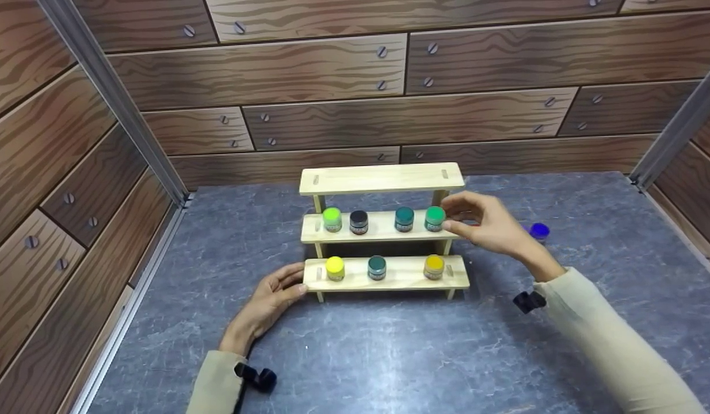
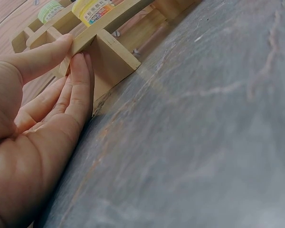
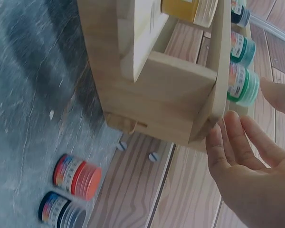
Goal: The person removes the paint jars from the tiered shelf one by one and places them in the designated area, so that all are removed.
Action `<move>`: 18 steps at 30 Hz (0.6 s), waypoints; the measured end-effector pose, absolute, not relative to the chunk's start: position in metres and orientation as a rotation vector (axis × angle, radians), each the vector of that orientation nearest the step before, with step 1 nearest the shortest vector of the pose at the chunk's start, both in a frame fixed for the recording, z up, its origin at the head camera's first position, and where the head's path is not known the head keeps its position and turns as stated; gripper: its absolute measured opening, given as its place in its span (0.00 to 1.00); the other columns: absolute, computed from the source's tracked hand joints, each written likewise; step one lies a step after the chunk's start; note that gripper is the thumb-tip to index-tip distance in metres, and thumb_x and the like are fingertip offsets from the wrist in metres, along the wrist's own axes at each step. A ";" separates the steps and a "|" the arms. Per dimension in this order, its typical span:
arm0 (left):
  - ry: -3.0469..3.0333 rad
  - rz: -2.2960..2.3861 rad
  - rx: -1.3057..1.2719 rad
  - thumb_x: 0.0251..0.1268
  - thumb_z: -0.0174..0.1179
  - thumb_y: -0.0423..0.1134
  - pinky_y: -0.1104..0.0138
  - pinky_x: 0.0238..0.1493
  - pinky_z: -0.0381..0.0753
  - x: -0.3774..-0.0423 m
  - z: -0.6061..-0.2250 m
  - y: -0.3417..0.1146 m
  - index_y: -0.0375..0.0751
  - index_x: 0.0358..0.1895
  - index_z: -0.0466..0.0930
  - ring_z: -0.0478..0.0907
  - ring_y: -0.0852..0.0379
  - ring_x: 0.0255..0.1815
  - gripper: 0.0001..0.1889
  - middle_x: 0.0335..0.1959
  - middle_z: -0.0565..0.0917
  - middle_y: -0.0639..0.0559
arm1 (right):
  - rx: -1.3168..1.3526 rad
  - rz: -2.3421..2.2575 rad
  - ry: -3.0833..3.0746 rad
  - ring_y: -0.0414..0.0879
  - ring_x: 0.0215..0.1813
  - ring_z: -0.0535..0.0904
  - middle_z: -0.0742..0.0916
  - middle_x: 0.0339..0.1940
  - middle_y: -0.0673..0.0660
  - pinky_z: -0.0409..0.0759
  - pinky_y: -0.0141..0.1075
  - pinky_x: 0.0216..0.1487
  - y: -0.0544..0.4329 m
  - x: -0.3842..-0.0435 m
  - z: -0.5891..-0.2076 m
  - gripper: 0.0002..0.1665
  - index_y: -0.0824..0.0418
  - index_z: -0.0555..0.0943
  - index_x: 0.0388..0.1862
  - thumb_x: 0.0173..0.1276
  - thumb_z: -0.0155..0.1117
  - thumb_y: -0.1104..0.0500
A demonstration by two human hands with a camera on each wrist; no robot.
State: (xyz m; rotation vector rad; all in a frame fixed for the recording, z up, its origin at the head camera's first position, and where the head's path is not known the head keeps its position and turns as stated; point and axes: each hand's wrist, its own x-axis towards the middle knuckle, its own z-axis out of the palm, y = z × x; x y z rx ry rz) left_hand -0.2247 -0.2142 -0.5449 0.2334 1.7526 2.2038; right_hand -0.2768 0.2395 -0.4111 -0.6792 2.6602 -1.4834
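Observation:
A three-tier wooden stand [image 1: 381,179] stands on the table. My left hand [image 1: 273,299] grips the left end of its lowest shelf, thumb on the edge and fingers against the side below, as the left wrist view shows. My right hand [image 1: 486,224] is at the right end of the middle shelf, thumb and fingers spread around a green-lidded paint jar [image 1: 434,219]. A small gap shows between thumb and lid in the right wrist view. Left of that jar stand a teal jar [image 1: 404,219], a black jar [image 1: 359,222] and a light green jar [image 1: 332,219].
The lowest shelf bears a yellow jar [image 1: 335,268], a dark teal jar [image 1: 377,268] and an amber jar [image 1: 434,267]. Behind my right wrist a blue-lidded jar [image 1: 539,232] stands on the table. A red jar [image 3: 76,176] and a dark jar [image 3: 61,210] are beyond the stand.

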 end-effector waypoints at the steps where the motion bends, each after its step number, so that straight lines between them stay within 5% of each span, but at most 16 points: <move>1: 1.753 2.204 0.236 0.73 0.63 0.27 0.68 0.66 0.82 -0.225 -0.545 -0.214 0.20 0.80 0.57 0.82 0.57 0.62 0.37 0.71 0.77 0.37 | -0.682 -1.476 2.662 0.56 0.60 0.84 0.86 0.62 0.64 0.82 0.26 0.60 0.238 -0.277 -0.412 0.28 0.68 0.79 0.68 0.74 0.74 0.59; 12: 1.752 2.195 0.225 0.73 0.64 0.27 0.68 0.67 0.82 -0.225 -0.547 -0.213 0.21 0.80 0.57 0.81 0.56 0.63 0.37 0.73 0.75 0.35 | -0.678 -1.469 2.628 0.57 0.60 0.86 0.87 0.60 0.64 0.84 0.34 0.64 0.228 -0.284 -0.415 0.29 0.68 0.80 0.68 0.72 0.76 0.59; 18: 1.756 2.195 0.201 0.73 0.64 0.27 0.68 0.66 0.82 -0.226 -0.546 -0.214 0.22 0.80 0.57 0.81 0.57 0.64 0.38 0.74 0.74 0.34 | -0.682 -1.458 2.621 0.56 0.59 0.86 0.88 0.57 0.64 0.85 0.31 0.62 0.227 -0.285 -0.413 0.27 0.67 0.81 0.67 0.73 0.75 0.59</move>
